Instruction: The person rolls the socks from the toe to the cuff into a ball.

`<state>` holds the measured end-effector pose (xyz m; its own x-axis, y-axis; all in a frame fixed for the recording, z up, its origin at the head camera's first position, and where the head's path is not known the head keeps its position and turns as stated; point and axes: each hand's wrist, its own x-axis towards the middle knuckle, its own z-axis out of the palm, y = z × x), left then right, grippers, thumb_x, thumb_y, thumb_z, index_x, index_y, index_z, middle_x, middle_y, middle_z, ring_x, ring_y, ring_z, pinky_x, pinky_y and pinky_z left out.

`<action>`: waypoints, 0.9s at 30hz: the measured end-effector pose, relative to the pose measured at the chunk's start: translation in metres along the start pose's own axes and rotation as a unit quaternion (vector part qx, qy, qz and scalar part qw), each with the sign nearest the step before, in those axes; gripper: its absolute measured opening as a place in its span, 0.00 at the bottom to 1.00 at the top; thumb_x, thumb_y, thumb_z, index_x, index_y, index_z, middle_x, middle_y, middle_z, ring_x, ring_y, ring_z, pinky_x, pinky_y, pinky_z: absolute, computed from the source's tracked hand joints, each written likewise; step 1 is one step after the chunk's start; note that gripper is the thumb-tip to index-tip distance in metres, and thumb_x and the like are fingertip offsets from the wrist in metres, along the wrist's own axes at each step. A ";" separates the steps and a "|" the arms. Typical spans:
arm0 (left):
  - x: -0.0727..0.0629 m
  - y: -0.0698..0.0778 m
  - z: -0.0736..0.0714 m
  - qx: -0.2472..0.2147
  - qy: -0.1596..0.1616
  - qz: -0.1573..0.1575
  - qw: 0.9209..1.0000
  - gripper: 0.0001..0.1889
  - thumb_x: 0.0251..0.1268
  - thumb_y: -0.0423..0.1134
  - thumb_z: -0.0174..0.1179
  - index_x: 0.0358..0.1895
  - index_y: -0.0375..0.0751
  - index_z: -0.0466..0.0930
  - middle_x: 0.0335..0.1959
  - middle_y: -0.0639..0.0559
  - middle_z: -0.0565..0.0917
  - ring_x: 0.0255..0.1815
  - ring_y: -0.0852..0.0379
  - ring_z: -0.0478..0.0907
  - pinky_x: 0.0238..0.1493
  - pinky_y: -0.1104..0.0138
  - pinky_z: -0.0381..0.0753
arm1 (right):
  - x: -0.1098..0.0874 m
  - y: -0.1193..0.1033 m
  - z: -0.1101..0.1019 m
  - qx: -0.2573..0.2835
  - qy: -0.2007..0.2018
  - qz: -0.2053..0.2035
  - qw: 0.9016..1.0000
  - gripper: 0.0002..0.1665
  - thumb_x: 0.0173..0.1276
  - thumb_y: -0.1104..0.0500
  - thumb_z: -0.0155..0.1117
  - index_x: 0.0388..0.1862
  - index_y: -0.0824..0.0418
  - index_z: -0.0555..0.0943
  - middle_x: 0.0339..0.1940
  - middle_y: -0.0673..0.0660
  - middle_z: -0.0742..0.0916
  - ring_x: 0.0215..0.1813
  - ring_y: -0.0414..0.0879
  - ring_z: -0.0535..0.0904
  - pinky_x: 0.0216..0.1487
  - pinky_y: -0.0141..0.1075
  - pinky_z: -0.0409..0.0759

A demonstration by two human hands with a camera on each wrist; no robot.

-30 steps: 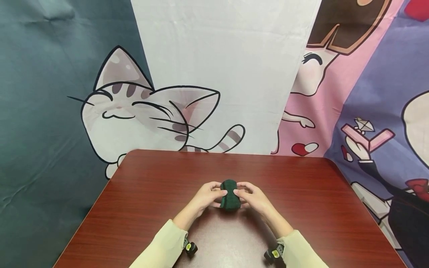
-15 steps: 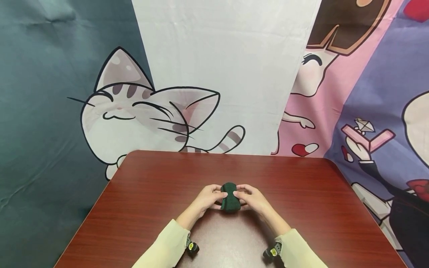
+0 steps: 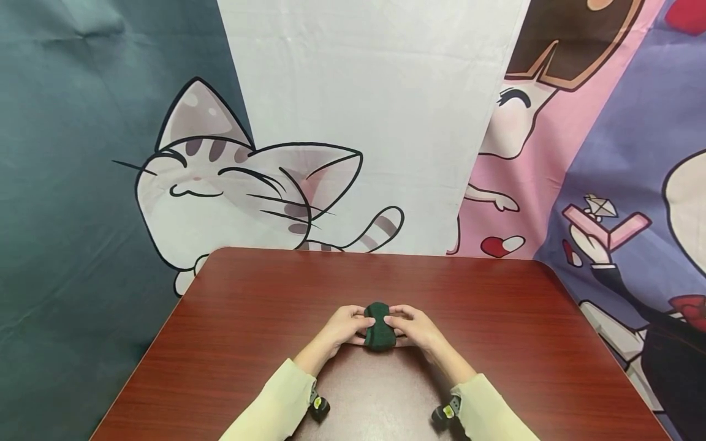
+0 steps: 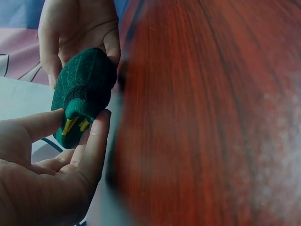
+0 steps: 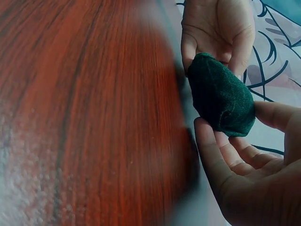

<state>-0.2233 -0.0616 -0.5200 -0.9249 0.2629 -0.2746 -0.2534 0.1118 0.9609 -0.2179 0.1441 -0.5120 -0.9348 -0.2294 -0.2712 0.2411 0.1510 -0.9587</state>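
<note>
Between both hands is a dark green knitted bundle, which looks like rolled-up socks (image 3: 380, 327). In the left wrist view the rolled-up socks (image 4: 87, 80) show ribbed knit, a fold and yellow marks at one end. My left hand (image 3: 341, 326) pinches the left end, thumb on the near face and fingers behind. At the other end, my right hand (image 3: 416, 327) pinches it the same way. The right wrist view shows a plain, rounded end of the rolled-up socks (image 5: 221, 96) at the right fingertips. The far side of the bundle is hidden.
Below the hands lies a reddish-brown wooden table (image 3: 265, 294) with rounded far corners. Behind it hangs a cloth backdrop (image 3: 353, 92) printed with a cartoon cat and figures. A small black camera (image 3: 319, 407) is strapped at the left wrist, another camera (image 3: 441, 415) at the right.
Both hands and the rolled-up socks have shifted slightly down in the head view, toward the person. The grip at both ends looks the same.
</note>
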 end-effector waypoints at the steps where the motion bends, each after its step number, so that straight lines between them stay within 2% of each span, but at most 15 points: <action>1: 0.001 0.000 0.000 0.001 0.001 0.000 1.000 0.22 0.67 0.37 0.65 0.59 0.27 0.77 0.37 0.46 0.86 0.33 0.57 0.83 0.34 0.63 0.88 | 0.001 0.000 0.000 -0.001 0.002 0.002 1.000 0.30 0.69 0.55 0.68 0.64 0.70 0.74 0.49 0.62 0.85 0.40 0.47 0.84 0.40 0.43 0.88; 15: 0.007 0.004 0.001 0.047 0.012 -0.001 0.999 0.15 0.68 0.35 0.66 0.51 0.28 0.78 0.38 0.44 0.86 0.36 0.56 0.85 0.36 0.62 0.88 | 0.007 -0.006 0.004 -0.025 0.028 0.019 0.999 0.24 0.68 0.59 0.69 0.59 0.69 0.78 0.47 0.62 0.86 0.39 0.48 0.84 0.39 0.44 0.87; 23: 0.010 0.009 0.000 0.102 0.030 -0.008 0.994 0.14 0.66 0.36 0.67 0.48 0.32 0.78 0.37 0.47 0.85 0.31 0.58 0.84 0.32 0.65 0.87 | 0.009 -0.008 0.006 -0.041 0.049 0.023 0.998 0.22 0.69 0.58 0.69 0.56 0.69 0.80 0.44 0.61 0.86 0.37 0.48 0.83 0.38 0.43 0.87; 27: 0.012 0.007 -0.001 0.101 0.026 -0.020 0.994 0.14 0.67 0.37 0.67 0.49 0.32 0.78 0.37 0.47 0.84 0.31 0.58 0.84 0.33 0.65 0.87 | 0.009 -0.007 0.006 -0.050 0.053 0.024 0.997 0.21 0.68 0.58 0.69 0.55 0.70 0.80 0.43 0.61 0.86 0.36 0.48 0.84 0.37 0.42 0.87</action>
<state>-0.2365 -0.0584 -0.5165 -0.9298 0.2052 -0.3057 -0.2334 0.3138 0.9204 -0.2265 0.1352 -0.5080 -0.9466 -0.1178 -0.3002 0.2631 0.2557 -0.9302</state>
